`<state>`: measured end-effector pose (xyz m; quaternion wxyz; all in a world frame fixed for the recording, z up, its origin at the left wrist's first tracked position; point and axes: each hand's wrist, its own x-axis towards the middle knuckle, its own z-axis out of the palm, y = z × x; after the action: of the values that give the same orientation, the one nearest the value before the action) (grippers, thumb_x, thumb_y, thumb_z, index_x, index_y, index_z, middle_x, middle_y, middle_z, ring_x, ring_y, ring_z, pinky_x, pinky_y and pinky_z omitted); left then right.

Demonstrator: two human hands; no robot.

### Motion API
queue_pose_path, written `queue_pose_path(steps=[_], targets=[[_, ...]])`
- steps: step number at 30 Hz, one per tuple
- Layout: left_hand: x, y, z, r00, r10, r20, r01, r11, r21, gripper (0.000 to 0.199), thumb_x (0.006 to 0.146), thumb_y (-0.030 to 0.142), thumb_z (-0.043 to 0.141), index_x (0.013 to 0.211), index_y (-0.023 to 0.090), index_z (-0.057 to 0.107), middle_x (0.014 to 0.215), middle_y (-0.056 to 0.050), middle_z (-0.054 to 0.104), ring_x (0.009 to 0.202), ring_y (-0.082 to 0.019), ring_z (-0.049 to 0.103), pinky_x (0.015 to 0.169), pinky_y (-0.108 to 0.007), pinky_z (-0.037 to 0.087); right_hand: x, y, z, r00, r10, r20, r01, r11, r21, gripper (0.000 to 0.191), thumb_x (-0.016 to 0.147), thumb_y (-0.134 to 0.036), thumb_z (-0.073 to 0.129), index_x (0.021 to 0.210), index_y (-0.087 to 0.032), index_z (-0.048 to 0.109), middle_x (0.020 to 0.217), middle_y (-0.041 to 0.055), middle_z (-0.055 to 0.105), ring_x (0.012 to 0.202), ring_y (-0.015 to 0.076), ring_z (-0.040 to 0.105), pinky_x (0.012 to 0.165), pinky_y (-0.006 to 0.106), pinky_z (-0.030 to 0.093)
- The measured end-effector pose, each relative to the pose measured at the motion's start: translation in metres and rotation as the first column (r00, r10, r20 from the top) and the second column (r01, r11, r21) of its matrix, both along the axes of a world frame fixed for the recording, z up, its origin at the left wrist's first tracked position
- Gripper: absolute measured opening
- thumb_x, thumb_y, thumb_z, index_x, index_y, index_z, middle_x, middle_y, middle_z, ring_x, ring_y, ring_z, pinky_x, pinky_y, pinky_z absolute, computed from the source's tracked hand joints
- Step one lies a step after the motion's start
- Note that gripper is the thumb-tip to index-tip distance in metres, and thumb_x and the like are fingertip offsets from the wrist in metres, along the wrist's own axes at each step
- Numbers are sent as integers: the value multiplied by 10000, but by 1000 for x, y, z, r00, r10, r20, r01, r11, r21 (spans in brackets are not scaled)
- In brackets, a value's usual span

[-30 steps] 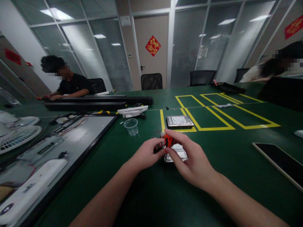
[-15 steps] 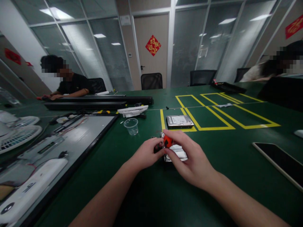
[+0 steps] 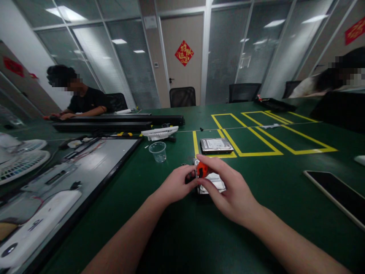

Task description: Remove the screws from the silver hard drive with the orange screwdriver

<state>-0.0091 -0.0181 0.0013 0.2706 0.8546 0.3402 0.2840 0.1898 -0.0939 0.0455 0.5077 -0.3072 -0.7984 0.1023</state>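
Observation:
My right hand (image 3: 232, 188) is closed round a small orange-and-black handle (image 3: 202, 170), held between thumb and fingers. My left hand (image 3: 179, 183) is closed close against its left side, fingers bent round something dark that I cannot make out. Partly hidden beneath both hands is a silver hard drive (image 3: 213, 184) on the green table. Just beyond them a second hard drive (image 3: 216, 145) lies flat, label up, within yellow tape. A clear plastic cup (image 3: 158, 152) stands to the left of the drives.
At the left lie a large grey panel (image 3: 114, 150) with a black edge, a white device (image 3: 40, 226) and white fan grilles (image 3: 28, 163). Long black bars (image 3: 119, 122) lie farther back. A phone (image 3: 336, 194) is at the right. Two people sit across the table.
The orange handle has turned slightly in my right hand, its black marking now in a different place. Both hands stay almost where they were.

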Motion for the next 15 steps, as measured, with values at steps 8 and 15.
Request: queue_pose_path(steps=[8,15], targets=[[0,-1,4,1000,4,-9,-4,1000,-27,141,958,263,684,1069,191,733,1074,-75,748,983,-273,686,886,-373,550,2,1,-4,1000,-4,-31,3,1000,-22,592,972,-163,702,1509,-300,495,1326,83,683,1121,221,704,996,394,609],[0,0,0,1000,5,7,-5,1000,4,226,980,296,678,1183,206,722,1135,-77,747,1025,-273,683,938,-388,538,2,1,2,999,-39,-31,39,999,6,522,994,-134,659,1477,-287,531,1210,61,695,1034,198,691,932,364,601]])
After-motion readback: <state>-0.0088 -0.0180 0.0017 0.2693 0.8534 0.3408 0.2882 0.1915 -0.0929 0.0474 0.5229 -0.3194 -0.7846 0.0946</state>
